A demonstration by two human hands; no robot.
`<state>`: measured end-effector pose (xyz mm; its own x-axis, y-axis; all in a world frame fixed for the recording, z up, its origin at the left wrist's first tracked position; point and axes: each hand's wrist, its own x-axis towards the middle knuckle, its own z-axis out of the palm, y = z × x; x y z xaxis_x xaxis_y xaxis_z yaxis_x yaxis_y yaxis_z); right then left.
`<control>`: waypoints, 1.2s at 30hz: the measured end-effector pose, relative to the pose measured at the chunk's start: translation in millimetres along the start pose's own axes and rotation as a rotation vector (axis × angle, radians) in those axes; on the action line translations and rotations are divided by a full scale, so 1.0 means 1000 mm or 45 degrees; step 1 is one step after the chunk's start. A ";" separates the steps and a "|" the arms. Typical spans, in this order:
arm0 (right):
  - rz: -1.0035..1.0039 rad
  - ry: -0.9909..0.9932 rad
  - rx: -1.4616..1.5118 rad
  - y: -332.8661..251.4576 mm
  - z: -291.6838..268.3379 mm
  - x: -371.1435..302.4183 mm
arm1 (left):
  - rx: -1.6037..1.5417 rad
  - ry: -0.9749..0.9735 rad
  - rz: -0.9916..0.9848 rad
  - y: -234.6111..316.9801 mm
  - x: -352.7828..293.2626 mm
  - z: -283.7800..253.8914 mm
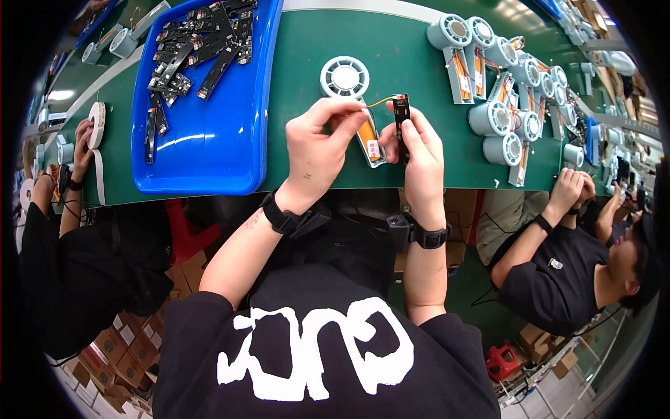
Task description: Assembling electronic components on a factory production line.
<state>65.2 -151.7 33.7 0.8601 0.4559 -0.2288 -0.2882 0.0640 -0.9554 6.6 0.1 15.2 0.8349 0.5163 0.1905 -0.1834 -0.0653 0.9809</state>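
The right hand (423,150) holds a narrow black circuit board (401,126) roughly on end above the green bench (300,42), its thumb and fingers clamped on the long sides of the strip. The left hand (315,146) is just beside it, thumb and forefinger brought together on a thin orange wire (378,103), which arches across the gap to the upper end of the board; the exact grip at the fingertips is too small to make out. Beneath and between the two hands a pale blue fan unit (345,77) lies on the bench, its round slotted head pointing away from the person and its open handle toward the near edge. An orange battery (367,133) sits inside that handle, partly covered by the left hand. To the left is a deep blue tray (209,155), with a jumble of more black boards (218,70) heaped mostly at its far end and a few lying along its left side. On the right of the bench stands a close cluster of similar fan units (490,117), several with their handles open and wires showing. Beyond them a co-worker's hands (569,190) meet at the bench edge; at far left another person's hand (84,145) touches a white roll (97,126).
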 end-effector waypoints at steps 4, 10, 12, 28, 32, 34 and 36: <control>-0.138 0.028 -0.132 0.002 0.004 -0.006 | 0.420 -0.142 0.447 0.002 0.011 0.002; -0.233 0.012 -0.297 0.006 0.005 -0.011 | 0.506 -0.134 0.543 0.004 0.010 0.004; -0.278 0.017 -0.313 0.006 0.006 -0.013 | 0.473 -0.110 0.489 0.004 0.009 0.004; -0.345 0.048 -0.518 0.005 0.012 -0.018 | 0.465 -0.056 0.528 -0.002 0.011 0.005; -0.344 0.046 -0.526 0.006 0.012 -0.018 | 0.446 -0.032 0.515 -0.002 0.010 0.005; -0.337 0.049 -0.545 0.005 0.013 -0.018 | 0.454 -0.027 0.513 -0.001 0.009 0.006; -0.323 0.059 -0.583 0.004 0.014 -0.019 | 0.466 -0.020 0.510 0.000 0.008 0.007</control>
<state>41.2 -147.3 36.6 0.8997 0.4358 0.0225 0.1363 -0.2316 -0.9632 17.0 -1.1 17.0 0.7450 0.3771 0.5502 -0.2985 -0.5492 0.7806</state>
